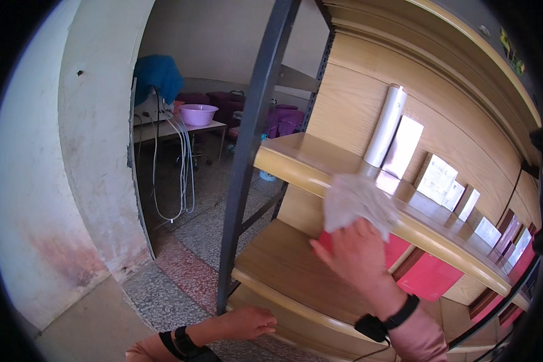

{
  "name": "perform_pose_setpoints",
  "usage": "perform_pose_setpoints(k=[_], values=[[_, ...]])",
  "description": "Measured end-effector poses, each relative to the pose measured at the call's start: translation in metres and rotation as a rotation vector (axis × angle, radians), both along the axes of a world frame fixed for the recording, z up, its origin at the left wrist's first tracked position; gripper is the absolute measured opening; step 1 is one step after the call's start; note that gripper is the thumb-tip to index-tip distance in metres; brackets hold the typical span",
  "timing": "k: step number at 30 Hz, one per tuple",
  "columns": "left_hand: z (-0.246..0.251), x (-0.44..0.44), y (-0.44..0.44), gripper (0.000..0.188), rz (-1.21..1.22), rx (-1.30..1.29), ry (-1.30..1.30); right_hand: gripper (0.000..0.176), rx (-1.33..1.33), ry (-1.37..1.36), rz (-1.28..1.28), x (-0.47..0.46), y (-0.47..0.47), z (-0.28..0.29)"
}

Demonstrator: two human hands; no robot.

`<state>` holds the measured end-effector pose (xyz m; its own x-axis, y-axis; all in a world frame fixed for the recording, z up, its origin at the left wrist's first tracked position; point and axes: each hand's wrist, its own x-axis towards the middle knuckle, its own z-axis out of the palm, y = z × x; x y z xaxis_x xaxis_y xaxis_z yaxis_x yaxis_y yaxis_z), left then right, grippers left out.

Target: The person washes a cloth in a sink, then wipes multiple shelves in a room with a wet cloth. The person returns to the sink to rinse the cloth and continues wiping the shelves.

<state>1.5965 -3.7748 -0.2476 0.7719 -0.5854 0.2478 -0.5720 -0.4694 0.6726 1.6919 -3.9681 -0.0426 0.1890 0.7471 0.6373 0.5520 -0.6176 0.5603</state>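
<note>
A pale, thin cloth (pixel 359 201) is bunched under the fingers of my right hand (pixel 359 253), against the rounded front edge of the middle shelf (pixel 294 167). The cloth hides part of that edge. My left hand (pixel 249 322) hangs low, its fingers loosely curled, in front of the lower shelf (pixel 298 271); nothing can be seen in it. Behind the cloth, a long white roll (pixel 386 126) stands tilted in view on the middle shelf, beside a white box (pixel 403 147).
Several small boxes (pixel 438 178) line the middle shelf to the right. Red boxes (pixel 430 273) stand on the lower shelf. A dark metal upright (pixel 253 158) bounds the rack at left. Beyond the doorway, a purple basin (pixel 198 115) sits on a table near hanging tubes (pixel 181 181).
</note>
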Motion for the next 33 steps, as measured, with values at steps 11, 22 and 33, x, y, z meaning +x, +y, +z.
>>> perform_pose_setpoints(k=[11, 22, 33], values=[[0.015, -0.025, 0.016, 0.018, 0.122, 0.042, 0.028, 0.019, -0.301, 0.027, 0.224, 0.030, 0.073, 0.009], [0.000, -0.035, 0.046, 0.021, 0.273, 0.134, 0.008, 0.012, -0.073, -0.067, 0.185, -0.012, 0.095, 0.050], [-0.003, -0.068, 0.082, 0.020, 0.418, -0.096, 0.005, 0.042, -0.293, 0.268, 0.602, 0.038, 0.164, -0.117]])
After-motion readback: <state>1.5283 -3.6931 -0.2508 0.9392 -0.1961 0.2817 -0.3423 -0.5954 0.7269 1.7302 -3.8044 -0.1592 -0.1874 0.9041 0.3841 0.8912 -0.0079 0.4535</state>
